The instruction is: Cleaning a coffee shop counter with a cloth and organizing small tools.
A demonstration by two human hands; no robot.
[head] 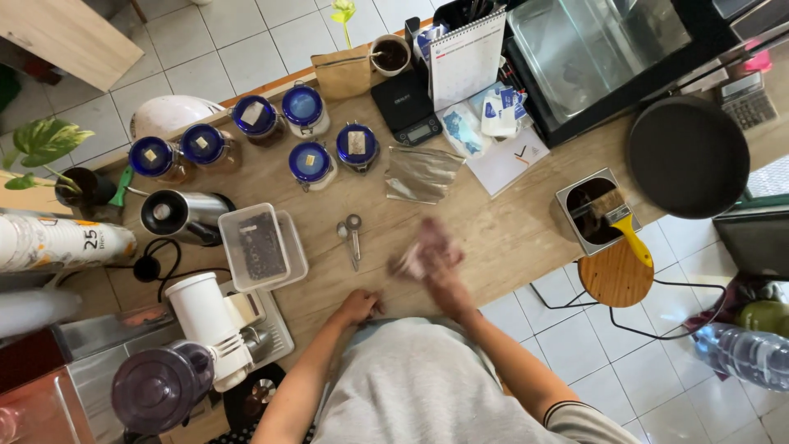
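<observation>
Right hand (437,255) is over the wooden counter (509,238), approx. centre front, blurred; it has a small pale cloth-like thing (408,263) against it, on its left side. Grip can't be told: too smeared to see if fingers pinch or wrap. The pale thing's shape, long axis and heading also can't be read for the same reason.

Left hand (359,306) sits at the counter's near edge, close to the body, fingers curled in, loosely bunched, nothing visible in it.

Just left of the right hand: metal scoop/clip (352,238), lying flat, long axis running away from the person, round end at the far side. Further left, clear plastic tub (260,247) w/ dark contents, near a steel flask (182,215). Beyond the scoop, a silvery foil pouch (421,173) lies flat; behind it six blue-lidded jars (306,107) in a loose row, and a black scale (408,107). To the right, well apart: steel box (593,215) w/ a yellow-handled brush (625,224) resting across it, handle pointing toward the near right. Nothing lies between the two hands.
</observation>
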